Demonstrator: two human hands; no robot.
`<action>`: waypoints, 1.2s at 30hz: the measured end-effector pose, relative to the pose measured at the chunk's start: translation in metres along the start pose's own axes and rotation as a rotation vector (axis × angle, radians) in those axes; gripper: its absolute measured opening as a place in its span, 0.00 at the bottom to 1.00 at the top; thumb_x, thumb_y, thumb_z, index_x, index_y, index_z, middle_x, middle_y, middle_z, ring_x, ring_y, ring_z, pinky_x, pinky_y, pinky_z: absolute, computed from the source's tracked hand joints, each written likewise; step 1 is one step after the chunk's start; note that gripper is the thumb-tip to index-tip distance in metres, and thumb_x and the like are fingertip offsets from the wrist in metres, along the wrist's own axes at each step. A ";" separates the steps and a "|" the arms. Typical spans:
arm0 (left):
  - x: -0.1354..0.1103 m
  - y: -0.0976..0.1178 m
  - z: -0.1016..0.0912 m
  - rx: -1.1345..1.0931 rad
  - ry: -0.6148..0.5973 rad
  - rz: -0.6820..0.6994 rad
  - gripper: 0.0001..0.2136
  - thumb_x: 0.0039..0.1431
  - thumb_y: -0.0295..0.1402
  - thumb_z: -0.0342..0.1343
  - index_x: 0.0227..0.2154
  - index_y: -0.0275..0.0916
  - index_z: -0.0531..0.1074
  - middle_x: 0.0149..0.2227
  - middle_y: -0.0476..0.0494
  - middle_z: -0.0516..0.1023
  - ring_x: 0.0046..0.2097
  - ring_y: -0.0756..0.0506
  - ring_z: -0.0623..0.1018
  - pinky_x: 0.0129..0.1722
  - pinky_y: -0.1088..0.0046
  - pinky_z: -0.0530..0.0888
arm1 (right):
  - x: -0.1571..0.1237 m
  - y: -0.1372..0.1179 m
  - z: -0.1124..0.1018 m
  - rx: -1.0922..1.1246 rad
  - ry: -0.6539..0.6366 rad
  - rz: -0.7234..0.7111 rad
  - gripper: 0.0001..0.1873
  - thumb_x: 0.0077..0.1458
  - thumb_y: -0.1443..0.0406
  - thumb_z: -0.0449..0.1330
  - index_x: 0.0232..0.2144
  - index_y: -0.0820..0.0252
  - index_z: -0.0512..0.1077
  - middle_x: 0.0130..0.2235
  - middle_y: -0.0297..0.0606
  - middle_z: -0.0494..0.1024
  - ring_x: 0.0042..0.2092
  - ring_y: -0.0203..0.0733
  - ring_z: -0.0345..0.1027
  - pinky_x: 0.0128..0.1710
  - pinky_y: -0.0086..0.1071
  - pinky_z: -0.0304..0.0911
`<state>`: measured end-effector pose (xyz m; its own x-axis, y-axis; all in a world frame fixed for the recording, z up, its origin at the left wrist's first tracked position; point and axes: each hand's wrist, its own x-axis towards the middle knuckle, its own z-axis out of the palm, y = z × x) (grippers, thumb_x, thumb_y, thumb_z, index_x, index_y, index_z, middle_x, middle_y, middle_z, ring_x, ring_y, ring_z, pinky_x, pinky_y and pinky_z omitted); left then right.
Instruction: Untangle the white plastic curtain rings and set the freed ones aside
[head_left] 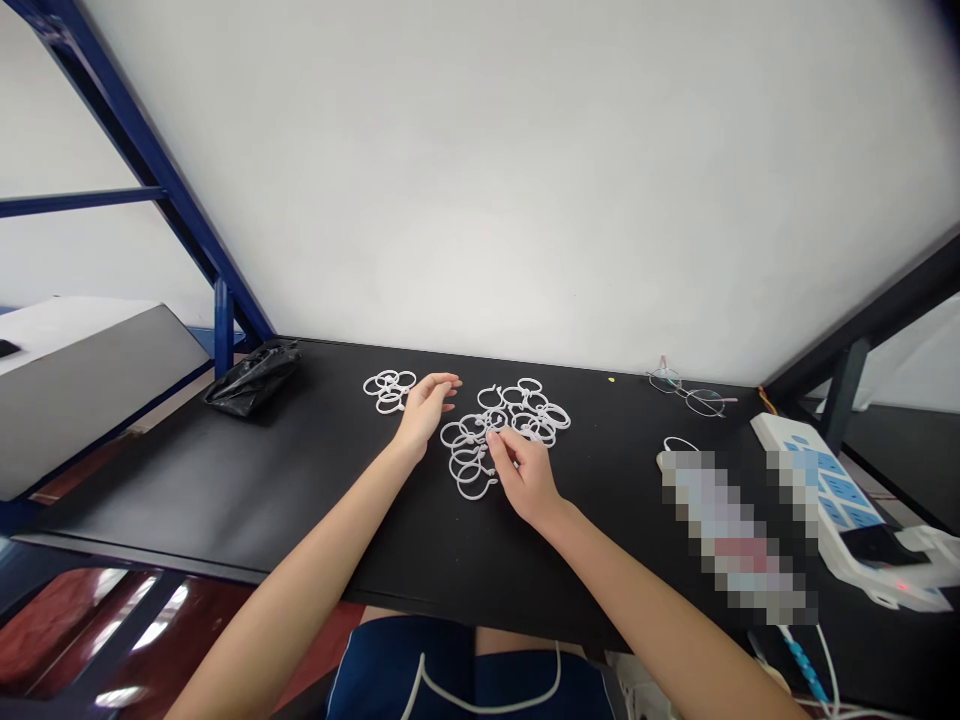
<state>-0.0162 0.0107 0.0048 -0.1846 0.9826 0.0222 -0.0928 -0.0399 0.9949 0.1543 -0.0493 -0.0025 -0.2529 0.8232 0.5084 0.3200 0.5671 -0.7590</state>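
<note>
Several thin white plastic rings (472,486) with small knobbed ends, like shower curtain rings, lie overlapped in a loose pile on the black desk (330,470). My right hand (525,470) is at the near side of this pile, thumb and forefinger pinched on a white ring whose outline partly merges with the others. A smaller cluster of white rings (388,379) lies to the left. My left hand (427,405) is between the two groups, just right of the small cluster. Its fingers are apart, and nothing shows in them.
A crumpled black plastic bag (255,380) lies at the left. Eyeglasses (684,392) rest at the back right, near the white wall (480,200). Further right are a blurred-out object (731,535) with a cable and a white power strip (832,490). Blue frame posts (223,325) stand at left.
</note>
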 end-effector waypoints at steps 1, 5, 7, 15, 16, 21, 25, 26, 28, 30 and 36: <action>0.000 -0.003 0.001 0.057 -0.056 0.010 0.10 0.55 0.34 0.53 0.37 0.38 0.75 0.45 0.42 0.78 0.48 0.44 0.75 0.42 0.70 0.73 | 0.000 0.000 0.000 -0.001 0.002 -0.004 0.21 0.65 0.62 0.49 0.21 0.57 0.48 0.19 0.25 0.49 0.21 0.30 0.45 0.22 0.29 0.45; -0.004 -0.008 0.005 0.222 -0.253 0.010 0.14 0.54 0.32 0.52 0.44 0.39 0.75 0.51 0.41 0.76 0.57 0.40 0.71 0.57 0.62 0.66 | 0.000 0.000 0.000 -0.007 0.005 -0.011 0.20 0.65 0.63 0.49 0.21 0.57 0.49 0.19 0.25 0.50 0.21 0.30 0.45 0.22 0.29 0.45; -0.006 -0.008 0.006 0.262 -0.320 -0.019 0.18 0.54 0.30 0.51 0.47 0.39 0.73 0.55 0.41 0.73 0.60 0.40 0.68 0.60 0.62 0.63 | 0.000 0.001 0.000 -0.010 0.007 -0.013 0.20 0.65 0.63 0.49 0.21 0.57 0.50 0.19 0.25 0.50 0.20 0.30 0.46 0.22 0.29 0.45; -0.007 -0.006 0.005 0.265 -0.429 -0.080 0.24 0.49 0.27 0.50 0.51 0.41 0.71 0.59 0.40 0.70 0.64 0.38 0.64 0.60 0.61 0.63 | -0.001 0.002 0.000 -0.018 0.005 -0.014 0.20 0.64 0.63 0.50 0.21 0.57 0.51 0.18 0.26 0.51 0.20 0.30 0.47 0.22 0.29 0.46; -0.007 -0.007 0.005 0.270 -0.430 -0.073 0.24 0.49 0.27 0.50 0.51 0.41 0.71 0.59 0.40 0.70 0.64 0.38 0.64 0.60 0.60 0.64 | 0.000 0.002 0.000 -0.018 0.000 -0.011 0.20 0.64 0.63 0.50 0.21 0.57 0.51 0.18 0.26 0.51 0.20 0.30 0.47 0.22 0.29 0.46; -0.003 -0.015 0.005 0.314 -0.402 -0.017 0.22 0.51 0.27 0.50 0.51 0.41 0.72 0.57 0.41 0.71 0.62 0.39 0.66 0.59 0.60 0.64 | 0.000 0.001 0.001 0.016 0.013 0.016 0.17 0.64 0.62 0.50 0.22 0.57 0.56 0.19 0.26 0.56 0.20 0.30 0.51 0.23 0.28 0.49; -0.002 -0.024 0.005 0.498 -0.398 0.192 0.18 0.57 0.34 0.51 0.50 0.41 0.72 0.59 0.40 0.68 0.62 0.39 0.65 0.63 0.59 0.59 | -0.001 0.001 0.000 0.042 0.043 0.057 0.13 0.64 0.62 0.51 0.26 0.57 0.61 0.20 0.27 0.61 0.21 0.31 0.56 0.23 0.28 0.53; -0.003 -0.026 0.005 0.550 -0.416 0.241 0.18 0.59 0.37 0.51 0.50 0.41 0.72 0.61 0.40 0.66 0.63 0.39 0.63 0.64 0.58 0.57 | -0.001 0.002 0.000 0.037 0.044 0.058 0.13 0.64 0.62 0.51 0.26 0.57 0.61 0.20 0.27 0.61 0.21 0.31 0.56 0.23 0.28 0.53; -0.005 -0.027 0.006 0.631 -0.464 0.291 0.19 0.62 0.43 0.49 0.50 0.42 0.73 0.63 0.40 0.63 0.65 0.38 0.60 0.64 0.55 0.56 | -0.001 0.003 0.000 0.030 0.041 0.057 0.13 0.63 0.62 0.51 0.26 0.57 0.62 0.20 0.27 0.62 0.21 0.31 0.57 0.23 0.28 0.54; -0.008 -0.026 0.007 0.683 -0.505 0.296 0.20 0.64 0.46 0.45 0.50 0.42 0.73 0.64 0.40 0.62 0.66 0.37 0.59 0.64 0.53 0.55 | -0.001 0.004 0.000 0.030 0.036 0.060 0.13 0.63 0.62 0.51 0.26 0.57 0.62 0.20 0.27 0.62 0.20 0.31 0.58 0.23 0.28 0.54; -0.010 -0.021 0.006 0.758 -0.538 0.282 0.25 0.63 0.48 0.44 0.54 0.38 0.71 0.63 0.36 0.63 0.65 0.36 0.59 0.64 0.52 0.56 | -0.001 0.003 0.000 0.036 0.035 0.055 0.11 0.63 0.62 0.51 0.28 0.57 0.64 0.21 0.27 0.63 0.21 0.31 0.58 0.22 0.27 0.54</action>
<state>-0.0062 0.0026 -0.0160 0.3858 0.9142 0.1243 0.5761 -0.3440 0.7414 0.1557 -0.0487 -0.0053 -0.2037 0.8538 0.4791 0.2989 0.5202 -0.8001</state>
